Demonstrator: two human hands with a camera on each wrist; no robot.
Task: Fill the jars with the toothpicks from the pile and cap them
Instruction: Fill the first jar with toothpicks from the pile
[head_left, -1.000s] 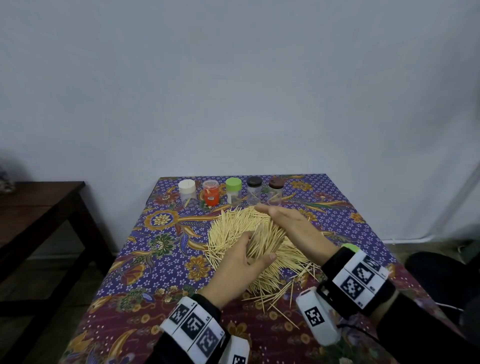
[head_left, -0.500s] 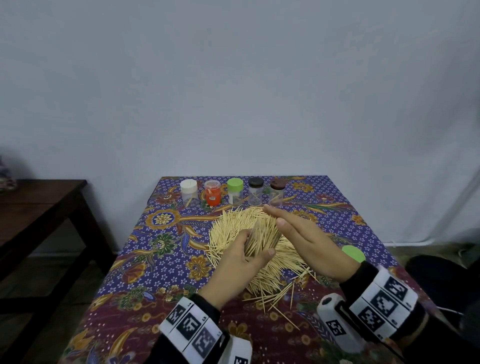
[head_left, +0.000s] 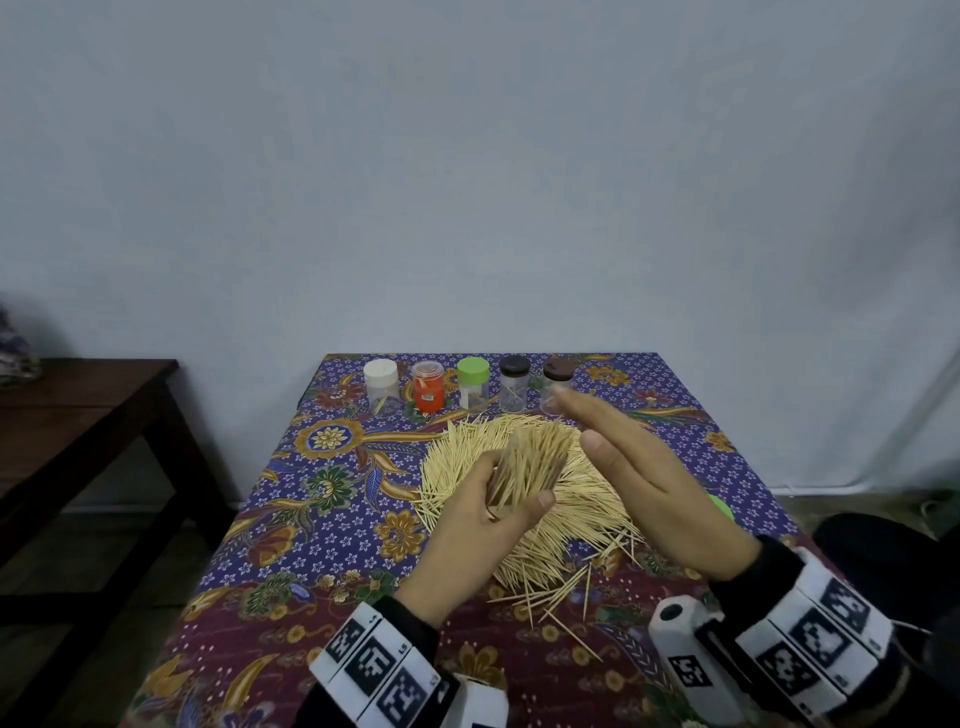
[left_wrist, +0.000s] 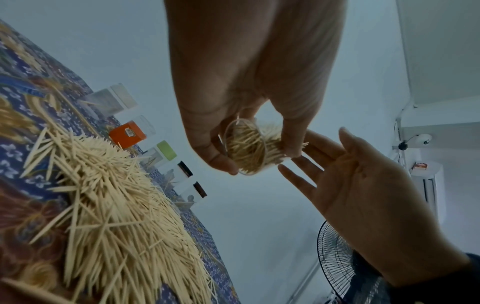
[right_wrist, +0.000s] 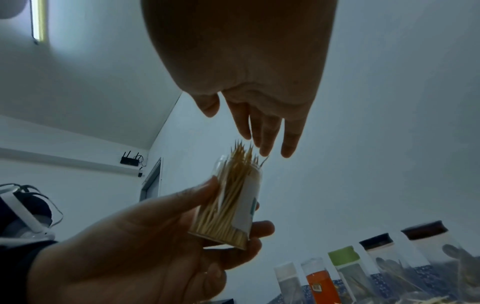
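Note:
My left hand (head_left: 498, 512) grips a clear uncapped jar (head_left: 527, 467) packed with toothpicks, held tilted above the pile of toothpicks (head_left: 571, 509). In the right wrist view the jar (right_wrist: 231, 203) has a white label and toothpick tips stick out of its mouth. My right hand (head_left: 639, 467) is flat with straight fingers, just right of the jar's mouth and holding nothing; its fingertips (right_wrist: 272, 148) hover by the toothpick tips. In the left wrist view I see the jar's round bottom (left_wrist: 246, 148) between thumb and fingers. A green cap (head_left: 722, 506) lies on the cloth at the right.
Several capped jars stand in a row at the table's far edge: white (head_left: 382, 384), orange (head_left: 428, 387), green-capped (head_left: 472, 382), black-capped (head_left: 514, 379), brown-capped (head_left: 556, 382). Loose toothpicks (head_left: 566, 597) lie near me. A dark wooden side table (head_left: 78, 405) stands at the left.
My right hand has drawn back to the right and lifted off the jar's mouth, its fingers straightening. The left hand keeps the jar in about the same place.

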